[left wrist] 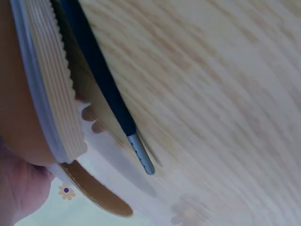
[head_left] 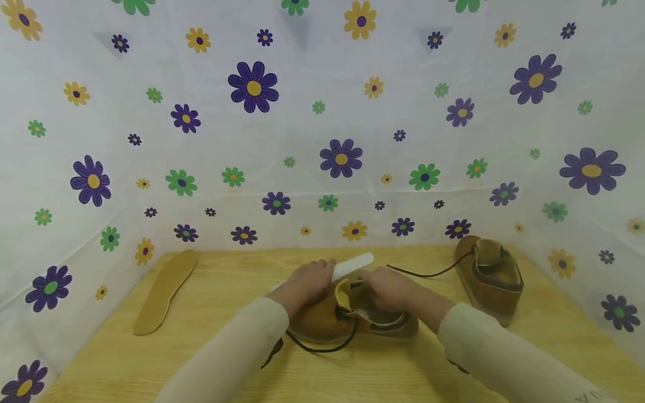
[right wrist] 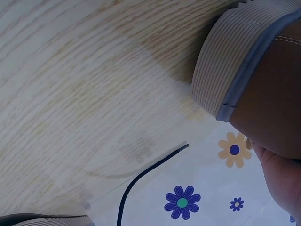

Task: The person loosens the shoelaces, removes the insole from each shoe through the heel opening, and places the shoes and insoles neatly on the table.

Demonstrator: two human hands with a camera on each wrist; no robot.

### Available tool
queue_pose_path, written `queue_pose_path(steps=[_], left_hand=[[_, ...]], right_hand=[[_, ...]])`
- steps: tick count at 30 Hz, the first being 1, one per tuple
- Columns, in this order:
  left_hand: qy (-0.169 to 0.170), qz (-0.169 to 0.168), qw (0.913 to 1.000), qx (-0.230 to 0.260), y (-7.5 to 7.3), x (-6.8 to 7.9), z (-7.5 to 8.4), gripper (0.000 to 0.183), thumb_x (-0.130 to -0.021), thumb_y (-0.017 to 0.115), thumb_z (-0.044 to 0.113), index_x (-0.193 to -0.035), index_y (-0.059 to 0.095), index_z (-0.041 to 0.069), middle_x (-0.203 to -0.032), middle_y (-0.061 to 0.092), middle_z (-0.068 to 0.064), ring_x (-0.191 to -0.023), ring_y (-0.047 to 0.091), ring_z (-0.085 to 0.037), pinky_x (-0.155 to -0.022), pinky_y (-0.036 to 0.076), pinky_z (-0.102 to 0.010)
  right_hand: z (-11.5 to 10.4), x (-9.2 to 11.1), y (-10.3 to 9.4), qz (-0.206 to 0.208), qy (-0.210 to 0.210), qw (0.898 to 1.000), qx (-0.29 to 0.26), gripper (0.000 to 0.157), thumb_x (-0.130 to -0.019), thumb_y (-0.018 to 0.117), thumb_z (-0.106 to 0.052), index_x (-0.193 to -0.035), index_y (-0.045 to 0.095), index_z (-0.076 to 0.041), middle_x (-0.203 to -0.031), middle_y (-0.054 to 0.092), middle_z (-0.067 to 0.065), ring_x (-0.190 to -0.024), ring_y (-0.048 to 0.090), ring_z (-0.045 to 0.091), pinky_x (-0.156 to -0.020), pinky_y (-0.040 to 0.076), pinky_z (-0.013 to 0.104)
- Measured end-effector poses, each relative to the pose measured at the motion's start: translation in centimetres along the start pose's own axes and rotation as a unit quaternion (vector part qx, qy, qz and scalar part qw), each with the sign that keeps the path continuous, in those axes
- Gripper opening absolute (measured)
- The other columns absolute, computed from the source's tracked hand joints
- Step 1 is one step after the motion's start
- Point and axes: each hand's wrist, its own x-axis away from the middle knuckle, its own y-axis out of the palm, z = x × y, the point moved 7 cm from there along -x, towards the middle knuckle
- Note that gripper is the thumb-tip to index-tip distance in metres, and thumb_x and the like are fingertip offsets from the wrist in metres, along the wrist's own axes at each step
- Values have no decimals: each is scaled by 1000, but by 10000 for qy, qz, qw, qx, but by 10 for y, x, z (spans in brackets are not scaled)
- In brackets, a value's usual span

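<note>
A brown lace-up shoe (head_left: pixel 313 320) lies mid-table, toe to the left and heel to the right. My left hand (head_left: pixel 307 282) is over its toe, gripping a flat white strip with a rounded end (head_left: pixel 355 266) that sticks out to the right behind the shoe. At the far edge of the shoe's opening, my right hand (head_left: pixel 390 288) holds the collar; its fingertips are hidden. A dark lace (head_left: pixel 322 351) loops down in front. In the left wrist view, the lace's metal-tipped end (left wrist: pixel 141 155) hangs beside the ribbed sole (left wrist: pixel 49 80).
At the left of the table lies a tan insole (head_left: pixel 166 294). A second brown shoe (head_left: pixel 496 288) stands at the back right, its lace (head_left: pixel 428 275) trailing leftward. A flower-printed white sheet (head_left: pixel 302 140) walls off the back and sides.
</note>
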Motion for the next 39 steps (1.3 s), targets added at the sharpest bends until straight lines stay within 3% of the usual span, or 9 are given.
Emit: queue_pose_path(steps=[6, 10, 17, 20, 23, 26, 31, 35, 39], left_hand=[[-323, -299, 9990, 1, 6, 4, -9, 49, -96, 40, 43, -130, 35, 8, -111, 55, -15, -102, 55, -30, -86, 47, -43], [-349, -266, 9987, -247, 4, 4, -10, 55, -96, 39, 47, -134, 33, 8, -114, 52, -17, -108, 51, -33, -92, 42, -46], [-408, 293, 9969, -598, -3, -3, -15, 61, -91, 41, 58, -126, 39, 8, -105, 49, -13, -98, 47, -28, -84, 39, -42], [-328, 696, 9963, -389, -6, -3, -17, 51, -94, 37, 53, -114, 45, 6, -100, 49, -11, -95, 46, -28, -82, 37, -41], [-241, 874, 9957, -198, -7, -1, -18, 33, -98, 34, 36, -109, 47, 8, -100, 50, -8, -96, 45, -27, -81, 36, -40], [98, 1185, 9929, 52, -13, 2, -15, 18, -96, 38, 19, -105, 50, 9, -99, 52, -7, -93, 48, -26, -80, 39, -39], [1060, 1864, 9765, 196, -27, 11, -6, 14, -87, 50, 0, -97, 55, 7, -90, 56, -6, -82, 53, -21, -75, 46, -34], [1462, 1790, 9729, 32, -27, 18, -6, 12, -84, 56, 0, -92, 55, 10, -86, 56, -2, -79, 55, -16, -71, 48, -29], [1521, 1604, 9752, -113, -19, 27, -17, 11, -80, 61, 5, -83, 54, 12, -79, 54, 1, -72, 52, -14, -64, 45, -26]], right_hand=[[-2, 0, -1, 54, -83, 9999, -46, 20, -82, 58, -3, -101, 55, -8, -78, 64, 4, -69, 62, 17, -63, 50, 27], [0, -1, -1, 30, -56, 10000, -36, 22, -81, 59, -3, -102, 56, -9, -79, 64, 3, -71, 63, 18, -64, 51, 28], [5, -3, -6, -34, -91, 9999, -63, 31, -81, 58, -2, -111, 56, -10, -79, 64, 2, -69, 62, 15, -63, 50, 27], [7, -4, -5, -243, 7, 9996, -151, 20, -85, 58, -5, -104, 58, -11, -73, 60, -1, -64, 57, 11, -59, 47, 25], [7, -5, -3, -511, 104, 9983, -273, 5, -87, 57, -9, -91, 56, -13, -69, 55, -5, -60, 51, 8, -55, 43, 23], [6, -5, -1, -675, 129, 9973, -238, 5, -89, 57, -12, -84, 54, -14, -65, 50, -7, -57, 47, 6, -53, 40, 22], [5, -2, -5, -754, 115, 9970, -145, 6, -89, 57, -14, -84, 55, -14, -65, 51, -8, -57, 47, 5, -54, 41, 22], [3, 4, -13, -690, 65, 9972, -265, 8, -89, 59, -19, -84, 55, -15, -64, 50, -8, -56, 46, 4, -54, 41, 22], [4, 10, -21, -589, -52, 9980, -223, 11, -88, 62, -22, -83, 53, -16, -62, 46, -9, -53, 41, 4, -51, 38, 21]])
